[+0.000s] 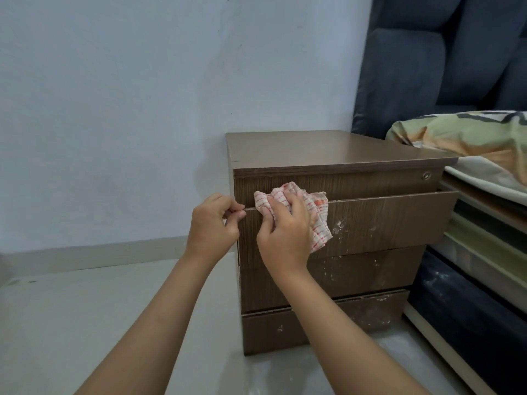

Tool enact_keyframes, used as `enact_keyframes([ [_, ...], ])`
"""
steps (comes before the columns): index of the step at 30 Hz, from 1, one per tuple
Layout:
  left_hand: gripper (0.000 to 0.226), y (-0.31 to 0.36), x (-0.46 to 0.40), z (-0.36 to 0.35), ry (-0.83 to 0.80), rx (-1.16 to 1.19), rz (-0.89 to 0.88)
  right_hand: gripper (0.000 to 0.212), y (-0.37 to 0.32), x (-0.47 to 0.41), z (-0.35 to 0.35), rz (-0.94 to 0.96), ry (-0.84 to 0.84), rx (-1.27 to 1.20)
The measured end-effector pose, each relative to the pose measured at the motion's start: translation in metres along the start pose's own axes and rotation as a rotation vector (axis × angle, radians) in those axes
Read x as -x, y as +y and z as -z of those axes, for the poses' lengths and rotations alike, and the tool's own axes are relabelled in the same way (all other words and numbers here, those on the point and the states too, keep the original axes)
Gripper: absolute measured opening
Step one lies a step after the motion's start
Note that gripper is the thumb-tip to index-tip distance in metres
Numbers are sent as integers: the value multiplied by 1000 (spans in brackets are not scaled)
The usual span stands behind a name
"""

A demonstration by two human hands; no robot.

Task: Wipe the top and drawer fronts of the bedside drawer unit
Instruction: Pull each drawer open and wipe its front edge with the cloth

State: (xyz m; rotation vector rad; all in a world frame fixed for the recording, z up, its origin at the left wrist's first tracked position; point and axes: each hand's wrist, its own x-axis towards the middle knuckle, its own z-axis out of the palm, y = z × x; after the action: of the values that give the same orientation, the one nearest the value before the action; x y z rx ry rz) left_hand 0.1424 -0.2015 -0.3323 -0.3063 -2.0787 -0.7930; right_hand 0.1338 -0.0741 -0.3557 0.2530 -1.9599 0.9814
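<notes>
A pale wall [128,109] fills the left, with a light floor [85,309] below it. The left hand [212,223] pinches the top left corner of the second drawer front [385,220], which stands pulled out from the brown drawer unit [328,149]. Just beside it, the right hand [288,229] is curled around a red-checked cloth [316,206] and presses it against that drawer's upper edge. Whitish specks mark the drawer fronts to the right of the cloth. The unit stands on the floor against the wall, touching a bed [470,238] with a patterned pillow [470,135] and a dark headboard [427,67].
</notes>
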Motion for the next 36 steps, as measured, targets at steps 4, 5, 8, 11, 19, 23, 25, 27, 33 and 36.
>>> enact_keyframes([
  [4,6,6,3,5,-21,1,-8,20,3,-1,12,-18,0,5],
  [5,7,8,4,6,-23,1,-13,19,5,-1,14,-22,1,4],
  [8,9,12,7,9,-21,5,-13,20,11,-4,23,-43,1,13],
  [11,7,14,9,10,-21,5,-6,18,19,-10,33,-74,8,20],
  [19,8,15,9,11,-28,-3,-9,20,52,-30,61,-115,-1,94],
  [23,10,15,10,11,-19,7,2,18,65,-43,76,-139,2,140],
  [25,11,15,10,10,-14,12,8,18,73,-50,83,-149,1,160],
  [27,11,16,10,9,-11,14,13,19,81,-56,90,-172,-3,178],
  [33,11,16,11,9,-8,12,12,23,107,-71,107,-202,1,214],
  [36,11,16,11,9,-6,8,9,20,120,-77,113,-203,-8,252],
])
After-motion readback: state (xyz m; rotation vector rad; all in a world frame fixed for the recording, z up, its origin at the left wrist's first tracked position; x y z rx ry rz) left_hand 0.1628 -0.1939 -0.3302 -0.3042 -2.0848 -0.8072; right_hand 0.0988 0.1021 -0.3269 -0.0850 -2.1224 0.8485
